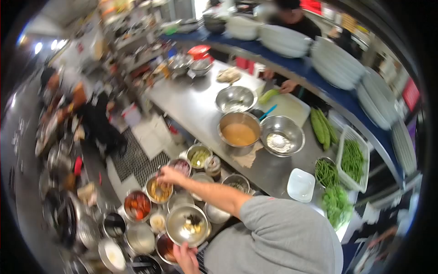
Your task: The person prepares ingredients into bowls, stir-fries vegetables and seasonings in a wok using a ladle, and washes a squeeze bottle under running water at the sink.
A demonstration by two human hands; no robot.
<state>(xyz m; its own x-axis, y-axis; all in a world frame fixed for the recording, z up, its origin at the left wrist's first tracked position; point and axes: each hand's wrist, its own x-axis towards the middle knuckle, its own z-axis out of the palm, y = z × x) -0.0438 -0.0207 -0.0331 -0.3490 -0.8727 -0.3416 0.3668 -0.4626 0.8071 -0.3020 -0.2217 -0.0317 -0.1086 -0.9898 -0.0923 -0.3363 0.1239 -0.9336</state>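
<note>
My left hand (pixel 186 258) grips the near rim of a steel bowl (pixel 171 228), which holds pale yellow pieces (pixel 193 227) and something dark. My right hand (pixel 169 176) is stretched out over a small pot (pixel 149 192) of yellow-orange chopped food (pixel 159 191). Its fingers are bunched together and dip towards the food; what is between them is too blurred to make out. Beside that pot stand a container of red chopped food (pixel 137 205), a pot of pale green pieces (pixel 199 157) and a bowl of purplish pieces (pixel 180 167).
A steel worktop (pixel 191 98) carries a pot of orange-brown liquid (pixel 238 132), a steel bowl (pixel 283 135), a white dish (pixel 301 185) and a basket of green beans (pixel 353 160). Across it, a co-worker's hands (pixel 288 86) are at a cutting board (pixel 292 109). Another person (pixel 98 118) stands left.
</note>
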